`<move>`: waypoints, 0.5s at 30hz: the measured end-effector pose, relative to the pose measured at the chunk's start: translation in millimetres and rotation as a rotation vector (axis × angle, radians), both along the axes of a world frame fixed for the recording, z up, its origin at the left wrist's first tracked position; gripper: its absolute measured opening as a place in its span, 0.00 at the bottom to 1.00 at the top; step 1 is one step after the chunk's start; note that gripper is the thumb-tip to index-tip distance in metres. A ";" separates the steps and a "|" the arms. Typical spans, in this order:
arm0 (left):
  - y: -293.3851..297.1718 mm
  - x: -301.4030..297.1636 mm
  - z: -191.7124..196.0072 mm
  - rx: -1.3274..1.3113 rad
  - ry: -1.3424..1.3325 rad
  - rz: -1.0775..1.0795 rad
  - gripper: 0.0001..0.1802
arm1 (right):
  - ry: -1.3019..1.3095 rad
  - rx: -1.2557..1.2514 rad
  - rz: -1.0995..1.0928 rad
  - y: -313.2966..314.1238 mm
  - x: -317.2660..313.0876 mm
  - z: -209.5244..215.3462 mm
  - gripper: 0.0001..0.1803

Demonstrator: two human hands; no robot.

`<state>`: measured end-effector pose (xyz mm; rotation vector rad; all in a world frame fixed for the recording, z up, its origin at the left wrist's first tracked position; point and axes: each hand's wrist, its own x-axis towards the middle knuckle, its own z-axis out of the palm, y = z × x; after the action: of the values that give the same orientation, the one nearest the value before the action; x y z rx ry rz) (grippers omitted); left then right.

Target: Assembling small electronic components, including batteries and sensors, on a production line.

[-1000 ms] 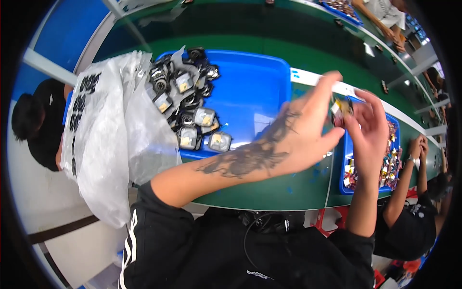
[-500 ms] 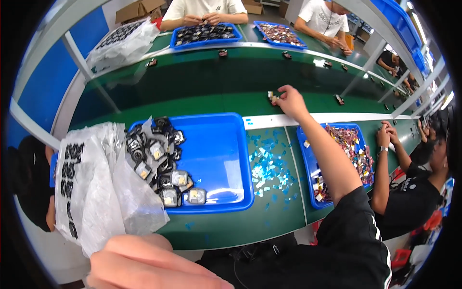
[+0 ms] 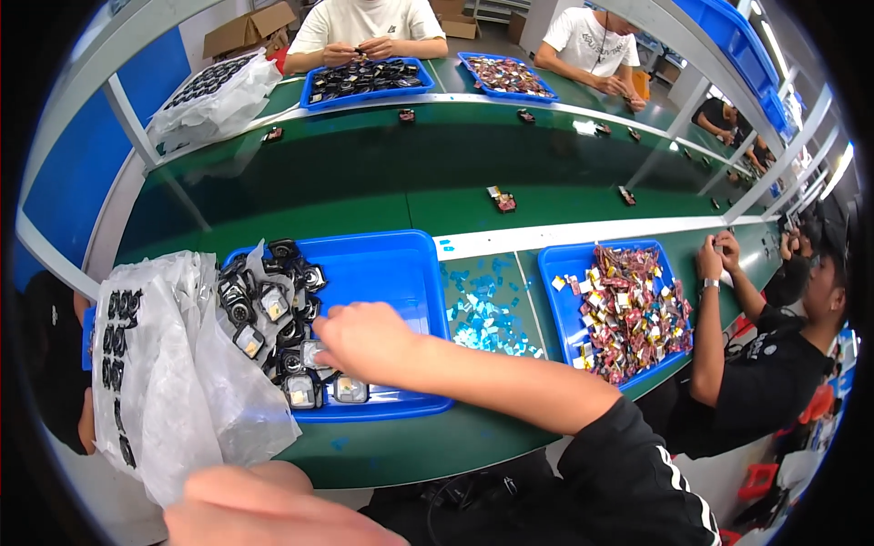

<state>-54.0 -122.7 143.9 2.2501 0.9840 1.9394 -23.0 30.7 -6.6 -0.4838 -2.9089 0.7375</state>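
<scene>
The right hand point(image 3: 369, 341) reaches into a smooth, round-cornered blue plastic tray point(image 3: 382, 282), its grip at a clear-faced unit point(image 3: 311, 354) with a rounded-square shape, though I cannot tell whether it has closed on it. That piece sits at the edge of a jumbled heap of hard black units point(image 3: 238, 308) in the tray's left part, beside a crinkled, translucent plastic bag point(image 3: 164, 364). The left hand point(image 3: 273, 511) is blurred nearest the camera, its grip impossible to tell, while flimsy blue scraps point(image 3: 487, 318) litter the green surface point(image 3: 410, 450).

right hand point(image 3: 369, 342) stretched leftward, palm down; left hand point(image 3: 264, 511) blurred
</scene>
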 end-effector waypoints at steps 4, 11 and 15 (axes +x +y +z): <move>-9.7 -30.0 1.1 0.024 0.188 0.103 0.20 | 0.072 -0.067 -0.027 -8.5 -2.4 -29.1 0.12; 62.9 -26.8 -20.3 -0.329 -0.123 0.532 0.17 | 0.424 -0.235 -0.298 19.0 60.2 23.2 0.11; 118.0 -24.6 -87.0 -0.741 0.125 0.276 0.20 | 0.816 -0.692 -0.537 27.8 117.1 29.3 0.08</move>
<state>-78.6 -4.7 56.9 1.8703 1.7402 1.1820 94.1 58.5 22.6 -0.7432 -1.6330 1.4041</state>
